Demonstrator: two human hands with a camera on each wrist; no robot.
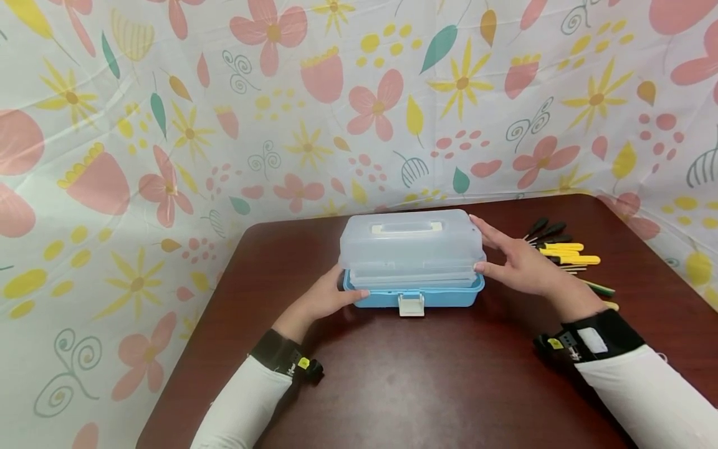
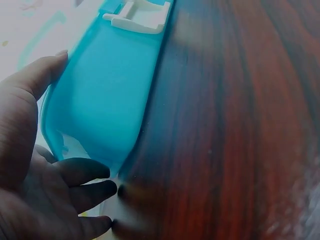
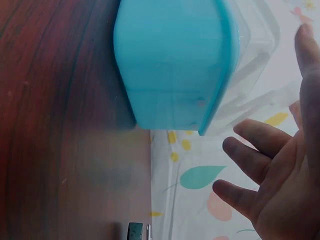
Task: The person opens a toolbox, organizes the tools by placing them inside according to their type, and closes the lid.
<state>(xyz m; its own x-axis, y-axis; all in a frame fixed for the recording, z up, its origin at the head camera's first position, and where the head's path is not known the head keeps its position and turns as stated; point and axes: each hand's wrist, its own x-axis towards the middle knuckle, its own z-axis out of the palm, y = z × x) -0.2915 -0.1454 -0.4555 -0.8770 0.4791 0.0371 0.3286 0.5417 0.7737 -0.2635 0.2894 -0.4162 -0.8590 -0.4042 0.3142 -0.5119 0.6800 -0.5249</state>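
Observation:
A toolbox with a light blue base [image 1: 443, 298] and a frosted clear lid [image 1: 409, 246] stands near the back of the table. The lid sits raised off the base at the front, and pale trays [image 1: 412, 280] show in the gap. The white front latch [image 1: 411, 305] hangs down, unfastened. My left hand [image 1: 327, 295] holds the base's left end, thumb over the front rim and fingers around the corner. At the right end, my right hand [image 1: 518, 262] has its fingers spread beside the lid, thumb tip right at the lid's lower front corner.
Right of the box, behind my right hand, lie several screwdrivers with black handles [image 1: 546, 229] and tools with yellow handles [image 1: 572, 254]. A green and yellow tool [image 1: 600, 288] lies nearer to me. Flower-patterned cloth [image 1: 376, 106] hangs along the back and sides of the table [image 1: 404, 380].

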